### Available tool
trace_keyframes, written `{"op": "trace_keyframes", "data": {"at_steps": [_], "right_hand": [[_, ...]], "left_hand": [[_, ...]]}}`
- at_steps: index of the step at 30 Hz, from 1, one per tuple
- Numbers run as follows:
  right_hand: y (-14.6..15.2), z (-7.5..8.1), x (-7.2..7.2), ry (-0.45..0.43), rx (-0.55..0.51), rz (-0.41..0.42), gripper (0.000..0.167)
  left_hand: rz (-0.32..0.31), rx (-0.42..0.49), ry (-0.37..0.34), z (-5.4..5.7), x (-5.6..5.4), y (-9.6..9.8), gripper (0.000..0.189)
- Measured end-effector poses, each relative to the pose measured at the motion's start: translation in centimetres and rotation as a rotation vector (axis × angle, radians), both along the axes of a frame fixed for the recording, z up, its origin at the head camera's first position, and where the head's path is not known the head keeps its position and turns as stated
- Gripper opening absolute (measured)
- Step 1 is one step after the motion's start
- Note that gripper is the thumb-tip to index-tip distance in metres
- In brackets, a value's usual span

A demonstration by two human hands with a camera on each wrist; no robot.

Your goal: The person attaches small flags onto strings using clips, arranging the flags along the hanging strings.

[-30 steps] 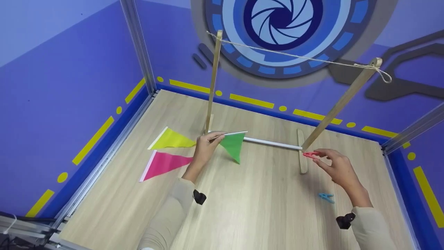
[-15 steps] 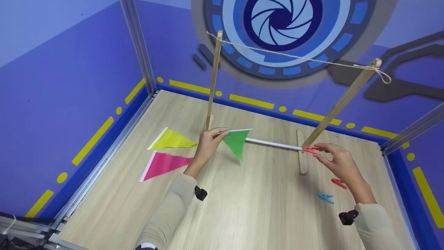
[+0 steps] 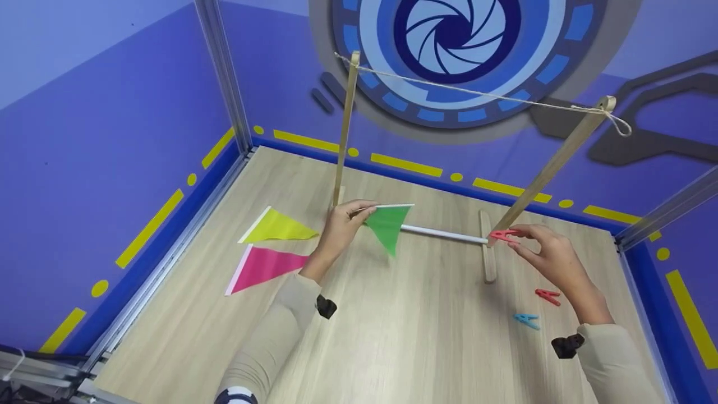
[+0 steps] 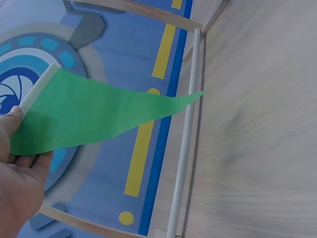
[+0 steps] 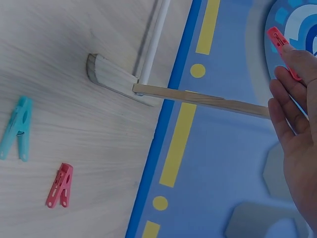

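Observation:
My left hand (image 3: 343,227) pinches a green triangular pennant (image 3: 390,224) by one end of its white top edge; its tip hangs down. In the left wrist view the pennant (image 4: 94,114) spreads out from thumb and fingers. A red clothespin (image 3: 503,235) is pinched between thumb and fingers of my right hand (image 3: 552,252), near the foot of the right post. The right wrist view shows that clothespin (image 5: 280,42) at the fingertips. A second red clothespin (image 3: 548,297) and a blue clothespin (image 3: 527,321) lie on the table below the right hand.
A string (image 3: 465,88) spans two wooden posts, the left post (image 3: 346,129) and the right post (image 3: 552,165). A white rod (image 3: 443,232) joins their bases. Yellow (image 3: 277,226) and pink (image 3: 266,268) pennants lie at left on the wooden table (image 3: 404,336).
My left hand has lifted the green pennant a little, up and rightward. The right hand has risen slightly with its clothespin, and the red clothespin on the table has come into sight.

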State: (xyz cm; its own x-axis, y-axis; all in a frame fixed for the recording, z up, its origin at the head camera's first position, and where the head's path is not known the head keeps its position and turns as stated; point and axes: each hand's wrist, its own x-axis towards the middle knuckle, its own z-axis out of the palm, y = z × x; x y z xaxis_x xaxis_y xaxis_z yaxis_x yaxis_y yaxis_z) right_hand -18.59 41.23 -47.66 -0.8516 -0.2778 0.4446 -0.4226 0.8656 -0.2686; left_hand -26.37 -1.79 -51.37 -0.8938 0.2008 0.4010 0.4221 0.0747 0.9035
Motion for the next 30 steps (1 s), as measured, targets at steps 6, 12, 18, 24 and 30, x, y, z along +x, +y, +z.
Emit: {"op": "trace_keyframes", "data": {"at_steps": [6,12,18,24,30], "right_hand": [[0.0,0.9,-0.1,0.032,0.009,0.01,0.037],[-0.1,1.9,-0.3,0.062,0.024,0.023,0.038],[-0.1,2.8,-0.6,0.102,0.05,0.053,0.039],[-0.2,4.0,-0.7,0.09,0.04,0.054,0.038],[-0.3,5.2,-0.8,0.116,0.054,0.058,0.039]], "left_hand": [[0.023,-0.074,0.03,0.8,-0.1,0.3,0.023],[0.015,-0.103,0.046,1.6,-0.3,0.7,0.025],[-0.007,-0.11,0.059,2.3,-0.5,1.1,0.023],[-0.004,-0.133,0.104,3.2,-0.7,1.4,0.022],[-0.05,-0.098,0.121,4.0,-1.0,1.7,0.024]]}}
